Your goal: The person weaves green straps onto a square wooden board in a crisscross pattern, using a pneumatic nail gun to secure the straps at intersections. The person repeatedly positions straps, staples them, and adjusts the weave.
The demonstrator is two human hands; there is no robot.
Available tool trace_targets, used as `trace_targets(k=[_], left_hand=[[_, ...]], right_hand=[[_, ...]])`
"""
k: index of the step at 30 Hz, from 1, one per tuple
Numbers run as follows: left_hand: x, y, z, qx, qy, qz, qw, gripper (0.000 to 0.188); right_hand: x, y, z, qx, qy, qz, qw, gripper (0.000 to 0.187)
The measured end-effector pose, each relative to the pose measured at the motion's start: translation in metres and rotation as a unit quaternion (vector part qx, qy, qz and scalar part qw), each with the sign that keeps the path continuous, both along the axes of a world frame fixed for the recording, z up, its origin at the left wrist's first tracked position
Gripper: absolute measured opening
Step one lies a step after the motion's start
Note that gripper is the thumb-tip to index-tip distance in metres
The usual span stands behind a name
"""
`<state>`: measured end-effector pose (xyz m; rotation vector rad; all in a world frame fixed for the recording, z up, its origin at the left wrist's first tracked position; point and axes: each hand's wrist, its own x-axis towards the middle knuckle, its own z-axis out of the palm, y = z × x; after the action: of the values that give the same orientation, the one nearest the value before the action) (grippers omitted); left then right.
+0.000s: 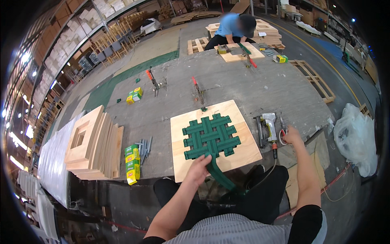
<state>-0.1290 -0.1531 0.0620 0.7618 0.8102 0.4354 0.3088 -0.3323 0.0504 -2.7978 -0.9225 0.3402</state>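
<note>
A square wooden panel (248, 143) lies in front of me, with green webbing straps (211, 132) woven in a lattice over its middle. My left hand (198, 171) is closed at the panel's near edge, pinching a long loose strap end (219, 175) that hangs toward my lap. To the right of the panel, my right hand (293, 136) is closed round the handles of a pair of scissors (282, 131), whose blades point away from me. Just left of the scissors lies a staple gun (269, 127) with a hose at its near end.
Wooden frames (93, 142) stand stacked at left, beside yellow-green boxes (132, 164) and loose staple strips (145, 147). Red-handled tools (197, 87) lie farther off. Another person (231, 30) works across the table. A clear plastic bag (354, 140) hangs at right.
</note>
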Motion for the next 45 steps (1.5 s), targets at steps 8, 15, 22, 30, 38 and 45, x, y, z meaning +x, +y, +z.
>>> trace_targets(k=[8, 15, 22, 30, 38, 45], left_hand=[[0.011, 0.046, 0.002, -0.006, -0.037, 0.06, 0.997, 0.023], [0.021, 0.057, 0.006, 0.022, -0.008, 0.005, 1.0, 0.025], [0.021, 0.052, 0.017, 0.035, 0.04, -0.023, 0.998, 0.029], [0.014, 0.049, 0.024, 0.034, 0.045, -0.024, 0.998, 0.027], [0.019, 0.036, 0.016, 0.058, 0.007, -0.09, 0.994, 0.031], [-0.055, -0.013, -0.017, 0.057, 0.117, -0.043, 0.991, 0.033]], right_hand=[[-0.04, -0.006, 0.03, 0.343, 0.231, 0.091, 0.906, 0.063], [-0.135, 0.041, 0.052, 0.058, 0.012, 0.459, 0.887, 0.049], [-0.155, 0.099, 0.031, 0.027, -0.037, 0.583, 0.811, 0.047], [-0.152, 0.126, 0.033, -0.043, 0.039, 0.625, 0.778, 0.044], [-0.179, 0.136, 0.034, 0.003, 0.029, 0.621, 0.783, 0.039], [-0.133, 0.071, 0.007, 0.308, 0.009, 0.233, 0.922, 0.042]])
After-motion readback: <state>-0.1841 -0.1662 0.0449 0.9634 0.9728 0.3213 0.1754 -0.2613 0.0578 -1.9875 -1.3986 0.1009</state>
